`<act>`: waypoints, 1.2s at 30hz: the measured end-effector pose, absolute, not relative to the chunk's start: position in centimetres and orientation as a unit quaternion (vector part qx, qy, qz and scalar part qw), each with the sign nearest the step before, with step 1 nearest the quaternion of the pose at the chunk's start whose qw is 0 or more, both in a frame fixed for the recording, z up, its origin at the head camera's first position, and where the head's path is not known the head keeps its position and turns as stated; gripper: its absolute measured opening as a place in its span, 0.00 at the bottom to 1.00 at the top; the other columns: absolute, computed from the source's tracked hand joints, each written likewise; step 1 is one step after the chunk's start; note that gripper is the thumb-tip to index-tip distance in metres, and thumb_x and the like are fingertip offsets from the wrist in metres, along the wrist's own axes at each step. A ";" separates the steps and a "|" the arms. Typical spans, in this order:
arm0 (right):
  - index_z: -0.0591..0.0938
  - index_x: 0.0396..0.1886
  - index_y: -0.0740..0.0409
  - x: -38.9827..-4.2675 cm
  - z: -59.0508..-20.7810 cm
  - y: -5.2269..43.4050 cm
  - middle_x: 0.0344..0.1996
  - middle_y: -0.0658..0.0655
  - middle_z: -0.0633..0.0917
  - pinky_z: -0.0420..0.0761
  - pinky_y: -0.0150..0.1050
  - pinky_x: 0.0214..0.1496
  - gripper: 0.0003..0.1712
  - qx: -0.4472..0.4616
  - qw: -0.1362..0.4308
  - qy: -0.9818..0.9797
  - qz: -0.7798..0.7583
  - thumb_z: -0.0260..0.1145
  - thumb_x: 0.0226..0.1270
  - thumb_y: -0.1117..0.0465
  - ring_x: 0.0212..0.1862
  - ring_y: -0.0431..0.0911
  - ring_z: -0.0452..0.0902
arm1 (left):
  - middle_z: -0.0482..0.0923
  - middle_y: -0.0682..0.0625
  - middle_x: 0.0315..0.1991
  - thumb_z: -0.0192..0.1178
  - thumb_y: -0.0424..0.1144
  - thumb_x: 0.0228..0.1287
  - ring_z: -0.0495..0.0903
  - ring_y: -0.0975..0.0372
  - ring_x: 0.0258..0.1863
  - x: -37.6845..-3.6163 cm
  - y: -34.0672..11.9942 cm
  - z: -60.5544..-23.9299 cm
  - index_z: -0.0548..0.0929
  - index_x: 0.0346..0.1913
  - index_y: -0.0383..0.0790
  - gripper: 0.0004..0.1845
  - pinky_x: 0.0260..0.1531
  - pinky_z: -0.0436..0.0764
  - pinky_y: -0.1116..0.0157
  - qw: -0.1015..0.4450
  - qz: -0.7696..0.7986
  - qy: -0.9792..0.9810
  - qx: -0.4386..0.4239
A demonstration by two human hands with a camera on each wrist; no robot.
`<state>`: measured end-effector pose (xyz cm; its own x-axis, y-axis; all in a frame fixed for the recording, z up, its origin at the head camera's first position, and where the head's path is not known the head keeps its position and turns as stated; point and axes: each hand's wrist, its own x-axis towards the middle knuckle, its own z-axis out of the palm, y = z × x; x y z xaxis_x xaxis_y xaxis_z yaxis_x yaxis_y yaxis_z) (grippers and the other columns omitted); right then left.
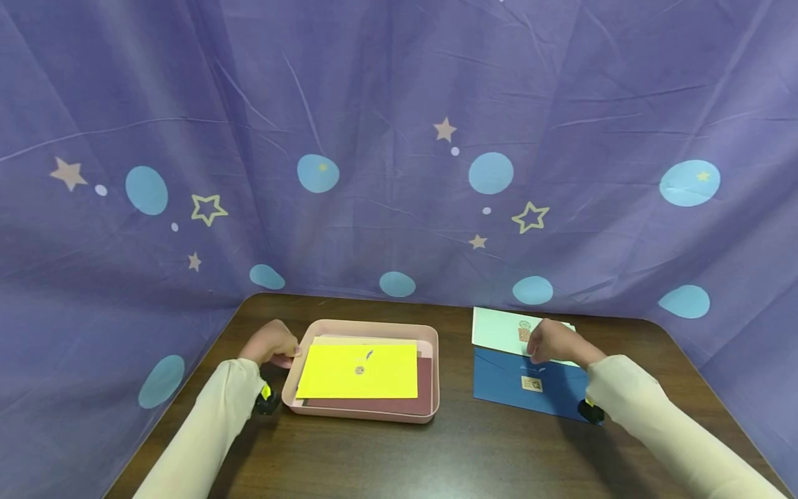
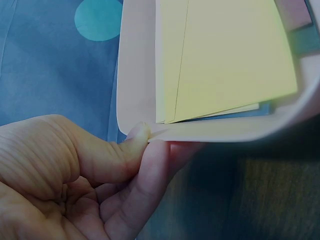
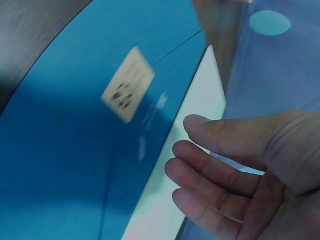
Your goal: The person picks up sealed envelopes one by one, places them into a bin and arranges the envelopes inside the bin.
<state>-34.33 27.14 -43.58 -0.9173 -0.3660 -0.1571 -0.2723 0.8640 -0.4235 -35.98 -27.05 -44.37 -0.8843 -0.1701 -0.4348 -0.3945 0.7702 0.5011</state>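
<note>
With thumb and fingers my left hand (image 1: 272, 344) pinches the left rim of a shallow pink tray (image 2: 220, 134). Inside the tray a bright yellow envelope (image 1: 389, 380) with a small round sticker lies on top of a maroon envelope (image 1: 374, 405) and a paler one. My right hand (image 1: 555, 343) is over two envelopes on the right, its fingers loosely bent and nothing between them. Nearer me is a blue envelope (image 1: 499, 378) with a cream stamp-like sticker (image 3: 128, 86). Partly beneath it, farther back, lies a mint-green envelope (image 1: 495, 328). Whether the fingertips touch paper I cannot tell.
Everything lies on a dark wooden table (image 1: 374, 457) with rounded far corners. A purple curtain (image 1: 386, 104) with stars and blue dots hangs right behind it and at both sides. Bare wood lies between the tray and the envelopes.
</note>
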 end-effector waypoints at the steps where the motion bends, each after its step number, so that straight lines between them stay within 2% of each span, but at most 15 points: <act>1: 0.88 0.31 0.65 -34.3 -43.8 27.3 0.27 0.55 0.89 0.87 0.42 0.33 0.07 -0.163 0.115 0.960 -0.197 0.76 0.51 0.72 0.30 0.45 0.83 | 0.75 0.46 0.22 0.61 0.25 0.61 0.77 0.66 0.13 -36.0 -27.0 -44.3 0.79 0.27 0.28 0.05 0.18 0.84 0.74 0.185 0.303 0.922 -0.154; 11: 0.88 0.31 0.62 -34.2 -45.0 28.0 0.29 0.54 0.88 0.88 0.47 0.38 0.12 -0.140 0.113 0.972 -0.152 0.81 0.45 0.70 0.33 0.46 0.82 | 0.73 0.47 0.20 0.61 0.24 0.61 0.76 0.67 0.13 -35.6 -27.0 -44.1 0.77 0.25 0.30 0.08 0.18 0.84 0.74 0.184 0.312 0.920 -0.150; 21: 0.86 0.30 0.58 -33.9 -45.1 27.6 0.36 0.57 0.88 0.84 0.51 0.35 0.18 -0.117 0.099 0.983 -0.105 0.86 0.38 0.66 0.37 0.51 0.82 | 0.73 0.47 0.20 0.62 0.23 0.61 0.76 0.67 0.12 -35.7 -27.1 -44.1 0.77 0.25 0.29 0.08 0.18 0.84 0.74 0.187 0.316 0.918 -0.151; 30: 0.82 0.28 0.57 -33.9 -45.7 27.3 0.28 0.52 0.83 0.83 0.45 0.31 0.20 -0.117 0.095 0.986 -0.070 0.87 0.38 0.64 0.32 0.46 0.76 | 0.74 0.46 0.21 0.62 0.25 0.61 0.77 0.66 0.13 -35.8 -27.2 -44.2 0.79 0.26 0.28 0.06 0.18 0.84 0.74 0.190 0.314 0.917 -0.153; 36: 0.80 0.27 0.57 -33.9 -45.9 27.0 0.27 0.51 0.81 0.81 0.43 0.30 0.21 -0.111 0.091 0.988 -0.057 0.87 0.39 0.66 0.31 0.46 0.74 | 0.74 0.47 0.20 0.61 0.25 0.61 0.76 0.67 0.12 -35.6 -27.2 -44.1 0.78 0.25 0.29 0.08 0.17 0.83 0.75 0.189 0.312 0.919 -0.147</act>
<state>-33.89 27.03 -45.89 -0.9587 -0.2295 -0.1678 -0.2085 0.9689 -0.1335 -35.59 -27.16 -44.06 -0.8852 -0.1514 -0.4398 -0.3881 0.7617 0.5188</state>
